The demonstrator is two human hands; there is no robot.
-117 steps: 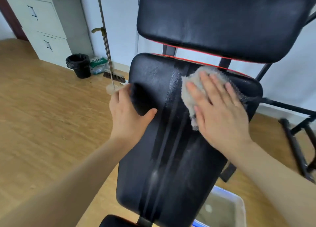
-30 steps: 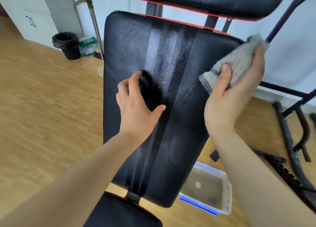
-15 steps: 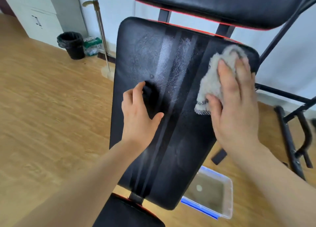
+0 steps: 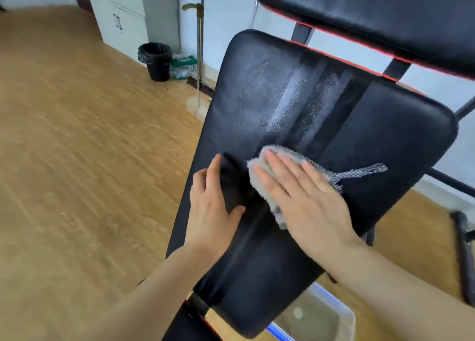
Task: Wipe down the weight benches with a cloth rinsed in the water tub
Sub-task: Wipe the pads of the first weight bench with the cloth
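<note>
On the sloped black pad [image 4: 359,140], in the head view, the right hand [image 4: 303,194] lies flat with straight fingers and presses the cloth [image 4: 259,171] against the vinyl about midway down, one thin patterned corner trailing off to the right. The left hand [image 4: 210,207] rests just beside it on the pad's left half, fingers extended and gripping nothing, seemingly bracing the bench. Half a second ago the cloth sat at the pad's upper right corner; it has since swept down and leftward, almost meeting the left hand. Damp streaks glisten up the middle of the pad above the hands, so the upper part looks covered, while the lower stretch toward the seat shows no such sheen and probably remains to be wiped. The tub [image 4: 334,320] of cloudy water stands on the floor under the pad's lower right edge, near for the next rinse. A second pad [image 4: 359,19] hangs above, and a bin [image 4: 155,60] and broom [image 4: 199,58] stand by the far wall.
</note>
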